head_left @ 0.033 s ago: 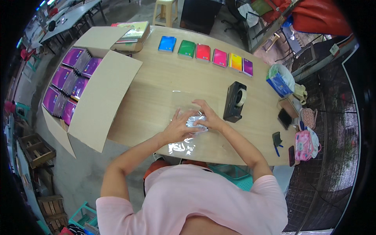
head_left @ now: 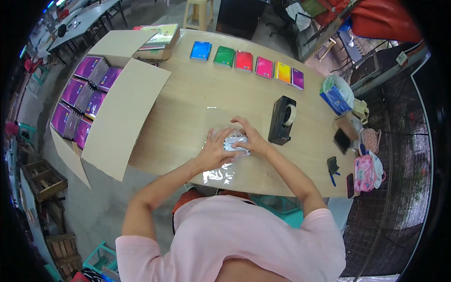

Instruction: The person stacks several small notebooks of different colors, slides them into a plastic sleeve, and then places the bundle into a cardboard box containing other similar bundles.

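A small whitish, shiny pack (head_left: 236, 144) lies near the table's front edge, and what it is made of I cannot make out. My left hand (head_left: 216, 151) presses on its left side with bent fingers. From the right, my right hand (head_left: 252, 141) grips it with thumb and fingers curved round it. Clear plastic film (head_left: 218, 177) spreads flat under and around both hands, glossy at its near end. Just to the right of my hands stands a black tape dispenser (head_left: 281, 123) with a roll of tape in it.
An open cardboard box (head_left: 129, 110) of purple spiral notebooks (head_left: 73, 92) stands at left. Small notebooks in several colours, including a green one (head_left: 224, 57), line the table's far side. Rightward are a blue lined bin (head_left: 337, 97), a dark phone (head_left: 350, 185) and a pink bag (head_left: 364, 173).
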A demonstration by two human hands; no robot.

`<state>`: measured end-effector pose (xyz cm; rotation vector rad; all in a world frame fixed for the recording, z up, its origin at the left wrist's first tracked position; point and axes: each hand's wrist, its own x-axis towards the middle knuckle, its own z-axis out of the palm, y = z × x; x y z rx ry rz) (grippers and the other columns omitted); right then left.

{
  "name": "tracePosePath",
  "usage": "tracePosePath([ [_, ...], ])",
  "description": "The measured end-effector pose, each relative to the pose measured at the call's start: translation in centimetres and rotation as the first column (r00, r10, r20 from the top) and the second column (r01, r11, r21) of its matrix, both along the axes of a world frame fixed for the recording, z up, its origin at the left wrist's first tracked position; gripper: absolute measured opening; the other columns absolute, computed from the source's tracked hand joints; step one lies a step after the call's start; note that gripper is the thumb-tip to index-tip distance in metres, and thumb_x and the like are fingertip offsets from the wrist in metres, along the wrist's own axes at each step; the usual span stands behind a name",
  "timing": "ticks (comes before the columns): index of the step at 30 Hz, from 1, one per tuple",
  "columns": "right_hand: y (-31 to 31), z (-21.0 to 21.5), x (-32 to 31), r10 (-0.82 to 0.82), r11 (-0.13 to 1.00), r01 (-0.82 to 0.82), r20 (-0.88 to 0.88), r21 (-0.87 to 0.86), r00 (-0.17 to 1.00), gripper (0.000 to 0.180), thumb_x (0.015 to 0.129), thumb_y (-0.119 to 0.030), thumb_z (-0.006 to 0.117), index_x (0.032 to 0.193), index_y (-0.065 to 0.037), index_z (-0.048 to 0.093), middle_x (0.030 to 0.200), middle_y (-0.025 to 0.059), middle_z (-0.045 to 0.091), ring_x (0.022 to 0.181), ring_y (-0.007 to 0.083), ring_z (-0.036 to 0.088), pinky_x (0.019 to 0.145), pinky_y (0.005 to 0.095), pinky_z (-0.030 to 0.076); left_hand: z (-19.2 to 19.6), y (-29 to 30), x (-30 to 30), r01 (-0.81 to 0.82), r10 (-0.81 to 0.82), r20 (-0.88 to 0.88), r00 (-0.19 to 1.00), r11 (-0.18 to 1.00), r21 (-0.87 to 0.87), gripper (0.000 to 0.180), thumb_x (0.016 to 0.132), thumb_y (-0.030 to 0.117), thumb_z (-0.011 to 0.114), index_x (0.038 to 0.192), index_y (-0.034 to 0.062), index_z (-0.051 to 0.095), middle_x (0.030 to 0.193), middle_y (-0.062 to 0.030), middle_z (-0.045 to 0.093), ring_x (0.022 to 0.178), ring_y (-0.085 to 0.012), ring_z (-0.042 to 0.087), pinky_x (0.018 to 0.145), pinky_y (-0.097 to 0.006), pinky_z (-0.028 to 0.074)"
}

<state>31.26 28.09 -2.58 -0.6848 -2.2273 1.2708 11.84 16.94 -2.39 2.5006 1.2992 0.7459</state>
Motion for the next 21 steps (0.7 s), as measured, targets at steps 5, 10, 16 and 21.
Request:
tracePosePath([
  [5, 0.5, -0.4, 0.6, 0.035, 0.997, -0.032, 0.047, -0.064, 0.998, 0.104, 0.070, -0.021, 0.086, 0.153, -0.016, 0.023, 0.133, 0.0119, 0.048, 0.091, 0.0179, 0.062, 0.084, 0.0300, 0.051, 1.1, -2.1, -0.1, -0.228, 0.209, 0.348, 0.914, 0.974, 0.012, 0.044, 0.074, 0.033, 0.079, 0.117, 0.0291, 0.068, 0.150, -0.0192, 0.028, 0.139, -0.0423, 0.026, 0.108, -0.069, 0.015],
  [10, 0.6, -0.7, 0.1, 0.044, 0.994, -0.041, 0.024, -0.103, 0.999, 0.100, 0.073, -0.021, 0.083, 0.152, -0.013, 0.024, 0.134, 0.0115, 0.048, 0.100, 0.0168, 0.059, 0.087, 0.0314, 0.051, -0.5, -0.7, 1.1, -0.294, 0.277, 0.335, 0.900, 0.956, 0.000, 0.027, 0.070, 0.035, 0.082, 0.089, 0.0179, 0.074, 0.144, -0.0213, 0.035, 0.132, -0.0417, 0.035, 0.105, -0.070, 0.018],
  [16, 1.0, -1.0, 1.0, -0.293, 0.834, 0.171, -0.160, -0.524, 0.943, 0.077, 0.074, -0.016, 0.081, 0.140, -0.005, 0.042, 0.123, 0.0106, 0.055, 0.104, 0.0153, 0.057, 0.088, 0.0310, 0.050, -2.3, 0.1, 3.6, -0.387, 0.368, 0.589, 0.719, 0.917, -0.101, 0.016, 0.068, 0.016, 0.083, 0.071, 0.0096, 0.069, 0.134, -0.0242, 0.046, 0.125, -0.0392, 0.046, 0.102, -0.047, 0.038],
  [21, -0.4, 0.2, 0.1, -0.280, 0.858, 0.237, -0.027, -0.456, 0.960, 0.021, 0.078, -0.006, 0.076, 0.097, -0.001, 0.072, 0.093, 0.0074, 0.069, 0.097, 0.0145, 0.062, 0.082, 0.0285, 0.049, -3.2, 0.2, 4.4, -0.286, 0.471, 0.701, 0.535, 0.882, -0.375, 0.038, 0.070, 0.007, 0.080, 0.102, 0.0044, 0.059, 0.112, -0.0205, 0.061, 0.106, -0.0282, 0.061, 0.089, -0.037, 0.048],
])
